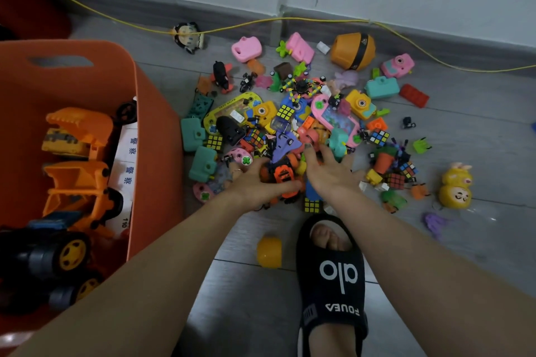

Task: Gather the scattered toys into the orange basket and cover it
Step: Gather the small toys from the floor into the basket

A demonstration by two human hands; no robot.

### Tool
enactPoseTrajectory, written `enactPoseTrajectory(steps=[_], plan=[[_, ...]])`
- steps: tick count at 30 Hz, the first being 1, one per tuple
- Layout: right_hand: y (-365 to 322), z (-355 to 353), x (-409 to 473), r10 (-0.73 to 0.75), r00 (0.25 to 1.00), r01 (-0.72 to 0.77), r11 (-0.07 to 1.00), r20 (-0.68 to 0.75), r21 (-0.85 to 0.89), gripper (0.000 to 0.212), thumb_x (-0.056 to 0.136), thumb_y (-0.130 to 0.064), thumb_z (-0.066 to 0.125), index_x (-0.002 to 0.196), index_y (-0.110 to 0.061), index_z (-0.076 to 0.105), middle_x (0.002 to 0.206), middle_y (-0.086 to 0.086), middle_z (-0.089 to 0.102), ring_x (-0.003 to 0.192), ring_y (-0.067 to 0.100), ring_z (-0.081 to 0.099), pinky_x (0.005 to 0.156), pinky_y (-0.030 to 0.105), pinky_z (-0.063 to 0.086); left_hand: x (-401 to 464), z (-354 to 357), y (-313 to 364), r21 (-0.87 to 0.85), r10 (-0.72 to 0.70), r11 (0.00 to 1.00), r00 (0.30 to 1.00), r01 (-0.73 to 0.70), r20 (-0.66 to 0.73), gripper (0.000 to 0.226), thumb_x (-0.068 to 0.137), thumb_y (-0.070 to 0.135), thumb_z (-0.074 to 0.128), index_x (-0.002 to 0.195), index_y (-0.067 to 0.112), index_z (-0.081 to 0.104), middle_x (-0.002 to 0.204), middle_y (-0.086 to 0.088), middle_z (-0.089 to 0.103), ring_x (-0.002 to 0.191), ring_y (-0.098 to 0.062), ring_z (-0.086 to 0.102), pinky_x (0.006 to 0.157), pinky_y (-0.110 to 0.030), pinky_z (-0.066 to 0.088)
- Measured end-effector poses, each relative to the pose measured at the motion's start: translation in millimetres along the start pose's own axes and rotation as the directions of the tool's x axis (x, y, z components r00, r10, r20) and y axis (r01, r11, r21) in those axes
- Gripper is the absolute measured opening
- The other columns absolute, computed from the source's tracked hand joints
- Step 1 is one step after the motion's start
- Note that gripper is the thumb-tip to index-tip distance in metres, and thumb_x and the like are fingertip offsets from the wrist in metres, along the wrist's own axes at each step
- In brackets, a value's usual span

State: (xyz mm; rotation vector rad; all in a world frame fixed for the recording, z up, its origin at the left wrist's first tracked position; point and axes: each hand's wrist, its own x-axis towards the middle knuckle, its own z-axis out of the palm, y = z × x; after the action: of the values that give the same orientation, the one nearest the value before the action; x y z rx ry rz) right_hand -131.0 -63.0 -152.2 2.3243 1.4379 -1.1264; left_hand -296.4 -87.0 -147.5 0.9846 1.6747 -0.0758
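A pile of small bright toys (304, 122) lies on the grey floor: toy cameras, cube puzzles, water games, bricks. The orange basket (156, 124) stands at the left, holding orange diggers (78, 153) and a white police car. My left hand (258, 185) rests on the pile's near edge, fingers curled around an orange and black toy car (282, 174). My right hand (327, 171) lies beside it on the pile with fingers spread over small toys. No lid is in view.
My foot in a black sandal (333, 275) stands just below the pile, a yellow capsule half (269, 252) beside it. A yellow cord (261, 23) runs along the wall. Two yellow bunny toys (455, 185) and a doll head (187, 36) lie apart.
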Motion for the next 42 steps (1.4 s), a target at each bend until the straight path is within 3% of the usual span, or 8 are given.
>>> enactPoseTrajectory(steps=[5,12,17,21,26,30,33,42], plan=[[4.7,-11.0,0.5,0.001,1.0,0.0,0.998,-0.028,0.06,0.044,0.103,-0.038,0.015,0.144,-0.032,0.032,0.152,0.002,0.034,0.142,0.028,0.018,0.112,0.053,0.02,1.7,16.7,13.0,0.108,0.011,0.994,0.996,-0.001,-0.086,0.089,0.054,0.076,0.073,0.129,0.042,0.038,0.155,-0.003,-0.001,0.139,-0.041,0.006,0.107,-0.053,0.038],[11.5,9.6,4.9,0.061,0.994,-0.056,0.997,-0.095,0.054,0.055,0.093,-0.056,0.013,0.134,-0.031,0.039,0.148,0.008,0.034,0.138,0.037,0.019,0.106,0.055,0.019,-0.2,6.6,9.6,0.207,0.028,0.978,0.991,0.0,-0.132,0.077,0.066,0.073,0.059,0.131,0.037,0.039,0.154,-0.016,0.015,0.135,-0.046,0.029,0.106,-0.053,0.038],[24.0,17.6,-7.0,0.052,0.983,-0.048,0.998,-0.174,0.028,0.055,0.091,-0.064,0.034,0.134,-0.031,0.04,0.149,0.013,0.023,0.119,0.047,0.045,0.093,0.048,0.043,-2.9,-19.8,6.9,0.069,-0.03,0.997,0.993,0.038,-0.111,0.07,0.061,0.074,0.053,0.12,0.04,0.039,0.122,-0.009,0.051,0.099,-0.03,0.06,0.077,-0.042,0.059],[19.1,20.5,-10.4,-0.009,0.989,0.001,0.998,-0.145,-0.057,0.075,0.082,-0.07,0.053,0.139,-0.025,0.032,0.155,0.016,0.009,0.115,0.045,0.051,0.085,0.042,0.047,-4.5,-29.6,4.9,0.01,0.001,1.0,0.992,0.0,-0.122,0.068,0.073,0.068,0.054,0.13,0.034,0.039,0.118,-0.004,0.056,0.083,-0.023,0.062,0.051,-0.026,0.053],[13.1,26.8,-14.1,-0.101,0.983,0.091,0.993,-0.152,-0.071,0.082,0.076,-0.064,0.065,0.139,-0.025,0.031,0.147,0.018,0.014,0.103,0.043,0.057,0.087,0.044,0.053,-7.4,-34.6,0.3,-0.079,-0.003,0.997,0.99,-0.008,-0.14,0.054,0.068,0.068,0.057,0.11,0.037,0.046,0.104,0.001,0.058,0.094,-0.027,0.06,0.069,-0.038,0.059],[5.7,23.6,-14.4,-0.05,0.988,0.054,0.998,-0.149,0.022,0.082,0.075,-0.052,0.073,0.141,-0.024,0.034,0.147,0.015,0.013,0.099,0.04,0.061,0.083,0.038,0.053,-8.0,-38.3,-2.4,-0.166,-0.006,0.986,0.986,-0.022,-0.165,0.055,0.069,0.065,0.057,0.113,0.035,0.049,0.106,0.001,0.061,0.098,-0.024,0.057,0.07,-0.033,0.054],[2.4,22.0,-16.4,-0.049,0.992,0.051,0.999,-0.119,0.017,0.086,0.077,-0.046,0.074,0.148,-0.028,0.028,0.15,0.016,0.008,0.104,0.039,0.059,0.083,0.035,0.049,-11.9,-41.5,0.2,-0.215,0.0,0.976,0.985,-0.037,-0.17,0.059,0.06,0.068,0.055,0.109,0.035,0.051,0.105,0.002,0.063,0.097,-0.023,0.059,0.086,-0.038,0.053],[-17.1,26.9,-8.9,0.04,0.997,-0.023,0.976,-0.073,0.216,0.076,0.069,-0.041,0.083,0.131,-0.015,0.048,0.143,0.015,0.025,0.096,0.027,0.05,0.091,0.033,0.05,-46.8,-72.9,25.5,-0.239,0.124,0.957,0.977,-0.165,-0.175,0.041,0.078,0.06,0.057,0.108,0.032,0.052,0.098,0.006,0.061,0.085,-0.008,0.055,0.064,-0.027,0.038]])
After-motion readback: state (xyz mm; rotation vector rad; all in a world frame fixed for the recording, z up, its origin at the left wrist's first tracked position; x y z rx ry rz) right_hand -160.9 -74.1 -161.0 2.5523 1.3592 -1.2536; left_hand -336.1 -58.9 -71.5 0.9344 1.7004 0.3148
